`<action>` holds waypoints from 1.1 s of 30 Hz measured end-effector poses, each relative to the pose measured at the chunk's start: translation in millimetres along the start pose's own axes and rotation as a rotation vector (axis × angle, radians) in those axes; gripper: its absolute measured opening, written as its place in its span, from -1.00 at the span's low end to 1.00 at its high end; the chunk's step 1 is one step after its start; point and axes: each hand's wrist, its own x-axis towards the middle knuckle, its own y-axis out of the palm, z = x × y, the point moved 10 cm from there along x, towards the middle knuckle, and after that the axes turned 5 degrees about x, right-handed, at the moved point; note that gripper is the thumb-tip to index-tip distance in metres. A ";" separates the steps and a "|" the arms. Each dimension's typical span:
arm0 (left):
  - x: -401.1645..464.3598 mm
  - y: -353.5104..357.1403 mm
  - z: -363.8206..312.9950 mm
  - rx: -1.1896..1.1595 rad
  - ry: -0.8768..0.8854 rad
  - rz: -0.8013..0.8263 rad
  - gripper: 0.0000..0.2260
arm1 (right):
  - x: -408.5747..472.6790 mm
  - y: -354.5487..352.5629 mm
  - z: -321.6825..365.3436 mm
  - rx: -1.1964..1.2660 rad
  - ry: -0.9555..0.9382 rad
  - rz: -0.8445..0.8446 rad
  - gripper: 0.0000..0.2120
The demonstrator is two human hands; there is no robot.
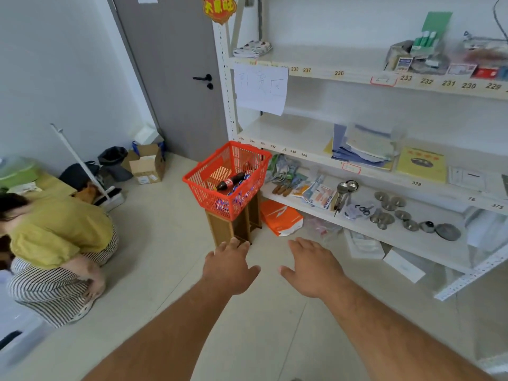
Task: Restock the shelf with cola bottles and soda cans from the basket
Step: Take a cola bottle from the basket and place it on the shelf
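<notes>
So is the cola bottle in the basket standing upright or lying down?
Lying down. The cola bottle rests tilted on its side atop the soda cans inside the red basket, cap end pointing lower left.

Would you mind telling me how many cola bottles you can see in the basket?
1. A single cola bottle lies on its side in the red basket, on top of the blue cans. More bottles may be hidden beneath it or behind the mesh walls.

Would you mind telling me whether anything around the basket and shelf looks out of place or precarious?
The red basket sits tilted on a narrow wooden stand, overhanging it, so it looks precarious. An orange package and white boxes lie on the floor under the shelf.
</notes>
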 end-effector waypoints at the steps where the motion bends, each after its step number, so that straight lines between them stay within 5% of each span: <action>1: 10.7 -5.4 1.6 -0.003 -0.008 -0.001 -0.36 | 13.1 -5.3 -0.6 0.007 -0.011 -0.010 -0.23; 33: 389.0 -59.9 241.0 -0.152 0.004 0.080 -0.34 | 423.7 -66.0 143.8 -0.040 0.003 0.000 -0.28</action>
